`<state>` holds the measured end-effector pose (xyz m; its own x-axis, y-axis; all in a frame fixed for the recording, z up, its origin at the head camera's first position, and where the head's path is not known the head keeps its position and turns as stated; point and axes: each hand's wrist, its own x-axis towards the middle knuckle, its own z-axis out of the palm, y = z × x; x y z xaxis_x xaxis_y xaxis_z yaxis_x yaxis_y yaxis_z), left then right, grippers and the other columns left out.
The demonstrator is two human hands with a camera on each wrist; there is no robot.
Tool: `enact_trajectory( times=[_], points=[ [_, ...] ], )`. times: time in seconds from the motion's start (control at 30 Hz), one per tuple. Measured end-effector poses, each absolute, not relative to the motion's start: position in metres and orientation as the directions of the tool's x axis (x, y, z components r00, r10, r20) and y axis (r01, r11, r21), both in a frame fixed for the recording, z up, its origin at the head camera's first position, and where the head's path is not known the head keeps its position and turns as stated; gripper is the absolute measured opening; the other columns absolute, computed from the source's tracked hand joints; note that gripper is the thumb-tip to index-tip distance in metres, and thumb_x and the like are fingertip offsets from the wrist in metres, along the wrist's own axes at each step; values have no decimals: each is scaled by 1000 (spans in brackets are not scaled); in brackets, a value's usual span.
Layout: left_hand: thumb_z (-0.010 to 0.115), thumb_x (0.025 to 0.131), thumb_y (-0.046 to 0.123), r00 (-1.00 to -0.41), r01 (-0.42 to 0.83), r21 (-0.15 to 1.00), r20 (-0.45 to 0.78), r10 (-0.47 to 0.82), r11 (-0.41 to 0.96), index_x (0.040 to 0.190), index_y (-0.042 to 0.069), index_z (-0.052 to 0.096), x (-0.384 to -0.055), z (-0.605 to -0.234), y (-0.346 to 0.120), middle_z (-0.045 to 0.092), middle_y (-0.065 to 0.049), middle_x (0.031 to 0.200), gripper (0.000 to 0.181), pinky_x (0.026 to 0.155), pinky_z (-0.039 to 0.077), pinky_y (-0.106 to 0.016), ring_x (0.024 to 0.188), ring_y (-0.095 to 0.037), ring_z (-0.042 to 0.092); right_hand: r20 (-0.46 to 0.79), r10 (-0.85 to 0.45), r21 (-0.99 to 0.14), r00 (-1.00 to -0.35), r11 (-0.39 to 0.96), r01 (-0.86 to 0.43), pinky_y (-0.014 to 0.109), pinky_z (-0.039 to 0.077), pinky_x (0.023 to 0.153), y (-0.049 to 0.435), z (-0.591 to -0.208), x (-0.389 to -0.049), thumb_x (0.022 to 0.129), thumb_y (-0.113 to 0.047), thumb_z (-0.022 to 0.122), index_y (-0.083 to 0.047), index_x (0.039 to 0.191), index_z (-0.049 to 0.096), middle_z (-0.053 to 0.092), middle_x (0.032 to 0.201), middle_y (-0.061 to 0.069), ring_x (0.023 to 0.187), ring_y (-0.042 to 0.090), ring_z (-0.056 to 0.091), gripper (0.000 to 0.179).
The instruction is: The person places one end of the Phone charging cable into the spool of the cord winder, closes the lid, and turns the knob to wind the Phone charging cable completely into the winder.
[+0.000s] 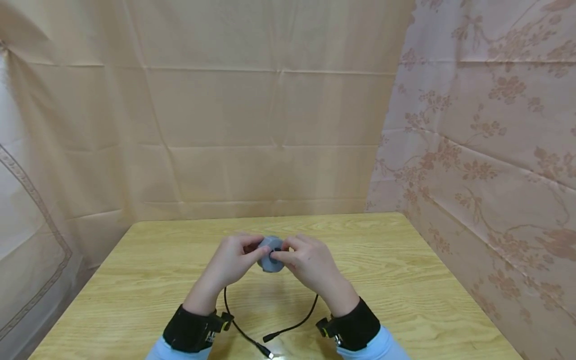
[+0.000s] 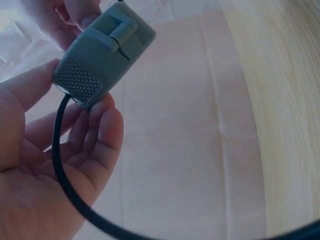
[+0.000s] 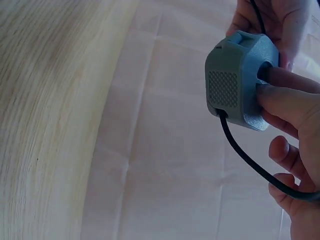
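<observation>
A grey-blue cable winder (image 1: 271, 263) with a round dark opening in its face is held up over the table between both hands. My left hand (image 1: 234, 260) grips its edge between thumb and fingers. With thumb and forefinger at the central opening, my right hand (image 1: 310, 262) pinches the winder (image 3: 230, 75); the tips are partly hidden inside. A black cable (image 2: 60, 165) leaves the winder beside a dimpled patch (image 2: 78, 82) on its side. Another length of cable (image 3: 245, 155) comes out at the other end, passing the right hand's curled lower fingers.
Both cable ends hang toward the near side of the wooden table (image 1: 382, 280), one with a metal-tipped plug (image 1: 265, 351), the other with a black plug (image 1: 271, 337). A beige curtain (image 1: 225, 125) stands behind the table, a flowered one (image 1: 486, 150) on the right.
</observation>
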<state>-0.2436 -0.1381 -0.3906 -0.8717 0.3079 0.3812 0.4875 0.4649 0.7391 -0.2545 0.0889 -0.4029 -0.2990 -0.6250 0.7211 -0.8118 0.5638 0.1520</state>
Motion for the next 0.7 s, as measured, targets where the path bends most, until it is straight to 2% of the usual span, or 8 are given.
enact_trajectory(
  times=[0.1,0.23,0.33,0.57,0.7],
  points=[
    [72,97,26,-867,496,735,389,312,462,118,8,76,-243,-391,-138,69,-2,102,28,68,56,-28,81,-12,64,729,-617,163,-296,577,-801,19,43,54,88,-404,-255,80,-18,90,-27,98,84,66,84,-5,65,9,52,21],
    [72,97,25,-870,491,736,389,302,466,118,6,76,-242,-391,-138,70,-3,100,29,66,56,-28,80,-12,64,736,-591,145,-330,614,-776,19,45,53,88,-404,-254,79,-30,90,-27,99,84,66,81,-7,63,8,55,21],
    [73,97,26,-881,471,753,376,288,458,119,5,75,-243,-390,-138,71,-4,103,31,70,58,-29,84,-13,67,752,-558,132,-351,649,-749,20,45,50,89,-403,-253,80,-35,89,-25,97,84,64,76,-7,61,8,55,20],
    [82,89,23,-930,359,844,289,227,399,124,1,71,-243,-388,-139,73,-5,99,42,74,60,-34,86,-19,69,787,-501,124,-361,700,-703,22,46,49,87,-401,-250,81,-38,87,-24,94,84,63,72,-7,59,9,53,20],
    [83,88,22,-941,327,862,259,219,386,121,4,73,-242,-387,-140,73,-3,97,39,76,59,-34,86,-18,69,797,-495,138,-345,706,-695,24,48,49,84,-403,-248,82,-37,87,-21,93,83,65,72,-6,59,10,54,20]
  ],
)
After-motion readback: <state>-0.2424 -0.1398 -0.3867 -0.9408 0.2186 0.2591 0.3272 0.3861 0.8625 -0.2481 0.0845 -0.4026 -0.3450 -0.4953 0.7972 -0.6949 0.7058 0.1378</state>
